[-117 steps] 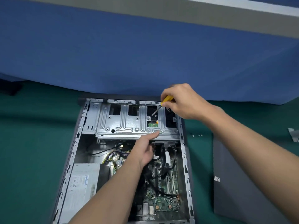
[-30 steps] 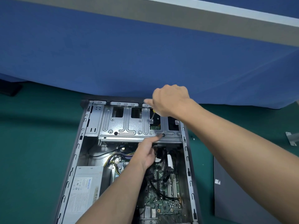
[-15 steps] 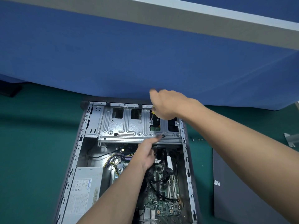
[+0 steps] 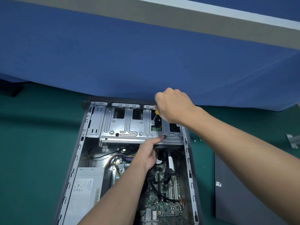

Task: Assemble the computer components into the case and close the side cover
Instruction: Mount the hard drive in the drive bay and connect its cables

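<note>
The right hand (image 4: pixel 174 108) grips a yellow-handled screwdriver (image 4: pixel 155 116), its tip seemingly on a drive cage (image 4: pixel 123 128) screw (image 4: pixel 152 122); the left hand (image 4: pixel 148 155) touches the cage with one forefinger.

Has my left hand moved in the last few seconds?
No. The left hand still touches the drive cage at its front edge, near the right end.

No legible txt; PSU label (image 4: pixel 84 190) & side-cover sticker (image 4: pixel 218 184) too blurry
</note>
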A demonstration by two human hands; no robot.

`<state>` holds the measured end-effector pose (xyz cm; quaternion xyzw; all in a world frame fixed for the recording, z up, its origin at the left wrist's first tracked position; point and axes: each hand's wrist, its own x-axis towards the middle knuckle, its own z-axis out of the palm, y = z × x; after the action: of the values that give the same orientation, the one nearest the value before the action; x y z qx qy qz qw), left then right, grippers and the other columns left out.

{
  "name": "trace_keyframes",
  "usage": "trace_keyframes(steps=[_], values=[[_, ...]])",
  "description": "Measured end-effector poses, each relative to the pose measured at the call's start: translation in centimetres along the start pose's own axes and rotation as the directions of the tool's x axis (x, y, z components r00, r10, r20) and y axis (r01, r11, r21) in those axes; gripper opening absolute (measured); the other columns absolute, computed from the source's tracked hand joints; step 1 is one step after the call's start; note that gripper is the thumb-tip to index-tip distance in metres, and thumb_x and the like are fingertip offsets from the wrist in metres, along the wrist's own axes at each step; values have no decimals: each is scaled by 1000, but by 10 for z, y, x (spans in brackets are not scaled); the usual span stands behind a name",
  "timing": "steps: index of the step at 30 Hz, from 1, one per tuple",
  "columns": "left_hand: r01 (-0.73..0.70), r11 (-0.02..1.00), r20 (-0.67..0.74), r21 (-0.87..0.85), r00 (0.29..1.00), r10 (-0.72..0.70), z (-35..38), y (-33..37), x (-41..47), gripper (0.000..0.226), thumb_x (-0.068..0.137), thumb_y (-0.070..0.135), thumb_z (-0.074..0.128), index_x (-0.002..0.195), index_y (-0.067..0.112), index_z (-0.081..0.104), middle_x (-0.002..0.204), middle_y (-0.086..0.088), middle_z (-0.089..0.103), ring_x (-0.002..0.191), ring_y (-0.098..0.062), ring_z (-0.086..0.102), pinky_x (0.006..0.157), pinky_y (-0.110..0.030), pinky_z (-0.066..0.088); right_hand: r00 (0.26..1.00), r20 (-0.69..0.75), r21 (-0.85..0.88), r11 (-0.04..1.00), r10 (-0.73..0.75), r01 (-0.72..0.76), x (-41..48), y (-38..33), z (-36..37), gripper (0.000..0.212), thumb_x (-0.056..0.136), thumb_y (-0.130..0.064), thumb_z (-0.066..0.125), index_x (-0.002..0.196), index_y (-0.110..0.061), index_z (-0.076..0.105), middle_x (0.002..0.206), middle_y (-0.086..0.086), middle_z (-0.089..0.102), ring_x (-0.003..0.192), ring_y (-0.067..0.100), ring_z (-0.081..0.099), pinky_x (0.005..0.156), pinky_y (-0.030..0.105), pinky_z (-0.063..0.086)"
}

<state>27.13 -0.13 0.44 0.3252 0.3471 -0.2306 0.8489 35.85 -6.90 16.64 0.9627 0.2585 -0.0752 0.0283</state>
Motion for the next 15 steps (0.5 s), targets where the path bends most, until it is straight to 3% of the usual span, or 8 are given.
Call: trace_keyframes(steps=[3,5,6,7,9,11,15], values=[[10,1000,-13,-11,1000,-10,-1,0,1,84,67,14,81,139,-2,41,159,-12,17,149,-25,-1,118,-40,-2,998,5,-14,997,70,-70,1,-3,4,44,102,-36,38,64,-13,33,62,1,30,72,32,45,62,35,29],[12,1000,-15,-17,1000,-13,-2,-1,2,81,69,13,81,139,-2,41,159,-12,21,149,-25,1,119,-41,-1,993,97,-26,998,62,-60,4,-2,3,38,100,-46,35,87,-11,41,65,-2,33,77,30,45,63,36,29],[12,1000,-8,-13,1000,-12,-2,-1,2,82,68,14,81,138,-2,42,158,-12,23,149,-25,2,119,-41,-1,990,140,-11,1000,29,-28,5,-2,1,34,99,-45,38,101,-11,41,68,-2,34,77,30,45,61,35,29],[12,1000,-3,-6,1000,-12,-2,-1,3,84,66,15,82,138,-2,43,157,-12,26,149,-25,5,119,-41,-1,988,152,0,1000,-23,23,6,-1,0,26,98,-37,43,103,-12,38,69,-2,35,75,31,47,57,34,28],[11,1000,3,5,1000,-11,-2,-2,4,84,63,15,83,136,-2,46,155,-13,31,148,-24,11,120,-40,1,992,93,-14,996,-88,89,6,0,-2,19,94,-19,50,82,-12,36,69,1,36,64,27,45,49,29,20],[10,1000,3,9,1000,-10,-3,-2,4,84,62,15,83,136,-2,47,154,-12,33,148,-24,13,120,-40,1,998,31,-39,998,-54,56,4,-3,-3,31,91,-12,50,66,-13,31,64,3,36,53,22,34,47,27,16],[10,1000,5,17,1000,-10,-3,-2,5,85,59,16,83,135,-2,48,155,-11,31,148,-23,9,119,-40,0,996,37,-55,996,78,-76,5,-5,5,32,96,-17,46,66,-12,36,69,4,45,58,24,38,56,29,27]])
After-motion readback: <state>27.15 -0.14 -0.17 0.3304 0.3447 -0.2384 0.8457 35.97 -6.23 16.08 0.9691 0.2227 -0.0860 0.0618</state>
